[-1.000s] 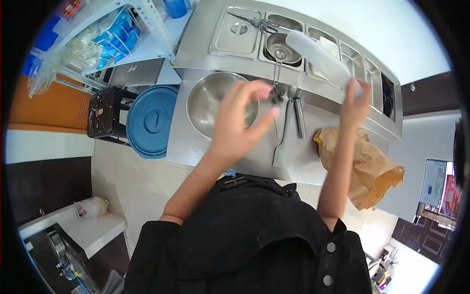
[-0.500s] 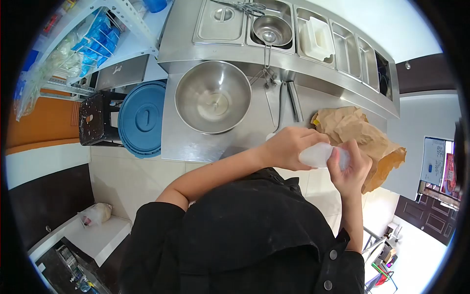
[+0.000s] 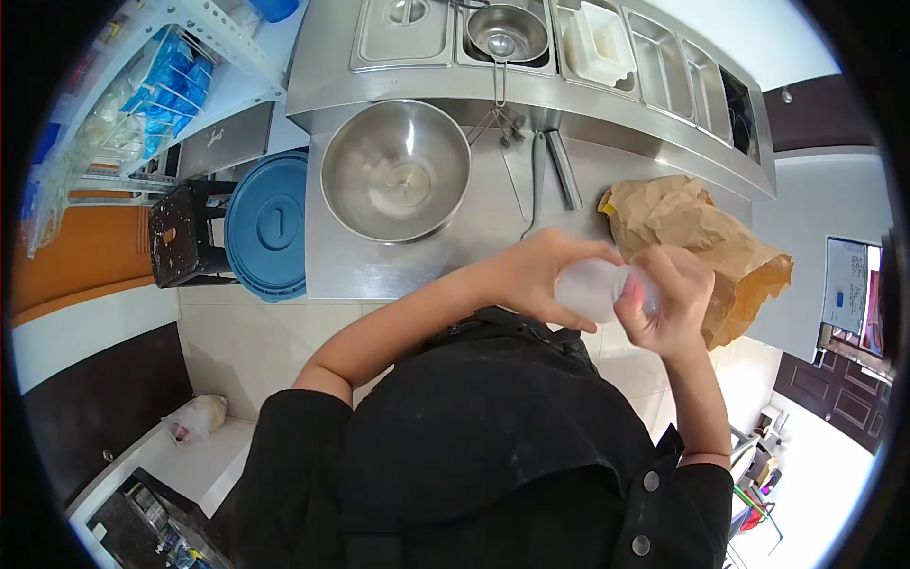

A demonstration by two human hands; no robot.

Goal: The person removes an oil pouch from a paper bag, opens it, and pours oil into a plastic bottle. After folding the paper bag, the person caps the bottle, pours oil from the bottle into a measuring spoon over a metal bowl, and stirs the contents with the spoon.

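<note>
A translucent whitish plastic container (image 3: pixel 590 289) is held between my two hands, over the front edge of the steel counter. My left hand (image 3: pixel 540 275) curls around its wider left part, thumb and fingers on opposite sides. At the other end, my right hand (image 3: pixel 668 296) is closed on the narrower part, its thumb pressed against the plastic. Whether it is one piece or two fitted together I cannot tell. Just beyond my right hand lies a crumpled brown paper bag (image 3: pixel 678 223), its mouth toward the right.
A large steel bowl (image 3: pixel 396 171) stands on the counter (image 3: pixel 360 275) at left. Behind my left hand lie a long-handled spatula (image 3: pixel 537 175) and a metal-handled tool (image 3: pixel 565 171). Steel pans (image 3: pixel 664 71) and a small pot (image 3: pixel 509 33) line the back. A blue-lidded bin (image 3: pixel 275 228) stands left.
Both hands have risen slightly with the container, and more of it shows between them. My left hand's fingers have spread wider around it. The whole view has shifted a little.
</note>
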